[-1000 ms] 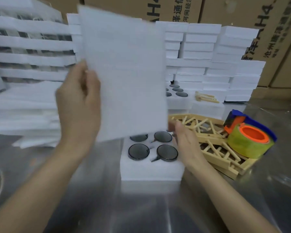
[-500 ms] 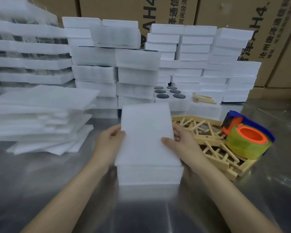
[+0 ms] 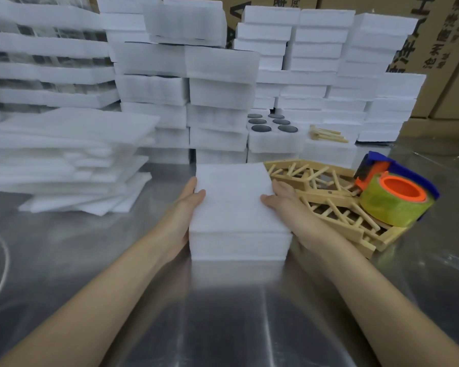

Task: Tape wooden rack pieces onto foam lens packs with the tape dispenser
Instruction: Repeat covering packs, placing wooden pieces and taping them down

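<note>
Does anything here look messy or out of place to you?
The thin foam sheets on the left are splayed, edges unaligned. The wooden racks lie in a tangled heap, with the tape dispenser resting on them. One foam pack behind sits uncovered.

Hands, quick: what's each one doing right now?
Left hand: open, fingers straight against the foam pack's left side, thumb on top.
Right hand: open, same on the right side.
</note>
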`<state>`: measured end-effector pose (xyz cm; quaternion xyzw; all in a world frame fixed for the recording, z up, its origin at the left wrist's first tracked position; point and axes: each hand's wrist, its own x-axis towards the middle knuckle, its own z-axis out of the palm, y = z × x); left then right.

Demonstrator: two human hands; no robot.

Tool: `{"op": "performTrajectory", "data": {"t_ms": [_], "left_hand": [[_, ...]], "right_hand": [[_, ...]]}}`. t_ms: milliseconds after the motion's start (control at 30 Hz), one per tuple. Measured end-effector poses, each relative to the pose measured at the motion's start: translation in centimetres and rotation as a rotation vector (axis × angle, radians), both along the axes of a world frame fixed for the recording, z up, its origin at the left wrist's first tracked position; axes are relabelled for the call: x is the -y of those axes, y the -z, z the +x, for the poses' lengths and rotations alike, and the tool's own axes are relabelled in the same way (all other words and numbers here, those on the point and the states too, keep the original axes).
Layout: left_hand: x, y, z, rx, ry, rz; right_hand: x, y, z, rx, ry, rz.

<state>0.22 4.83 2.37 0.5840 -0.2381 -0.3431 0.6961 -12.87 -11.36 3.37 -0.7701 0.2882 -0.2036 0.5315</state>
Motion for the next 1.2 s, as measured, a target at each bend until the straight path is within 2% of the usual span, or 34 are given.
{"op": "performTrajectory", "data": {"t_ms": [133, 333, 400, 500, 633, 833, 1100, 1200], "left_hand": [[-0.2, -0.3, -0.2, 0.031, 0.028, 0.052], [-0.8, -1.1, -0.5, 0.102, 0.086, 0.058], [-1.2, -1.2, -0.8, 0.258, 0.069, 0.051], [-1.3, -1.5, -0.4, 0.608, 0.014, 0.119], [-1.9, -1.9, -0.2, 0.896, 0.358, 0.388], [-2.1, -1.7, 0.2, 0.944, 0.380, 0.396], [-2.1, -1.6, 0.7, 0.967, 0.439, 0.429], [-2.1, -1.7, 0.7, 0.957, 0.449, 0.428]], "right_hand": [[0.2, 0.1, -0.3, 0.019, -0.082, 0.113], [0.5, 0.0, -0.2, -0.031, -0.014, 0.075], [0.5, 0.2, -0.2, -0.049, -0.016, 0.034], [0.6, 0.4, -0.3, -0.072, -0.025, -0.038], [0.9, 0.9, -0.9, -0.080, -0.065, -0.107], [0.2, 0.0, -1.2, -0.089, -0.191, -0.277], [0.1, -2.2, -2.7, -0.357, -0.457, -0.389], [0.4, -2.3, -2.9, -0.392, -0.479, -0.432]]}}
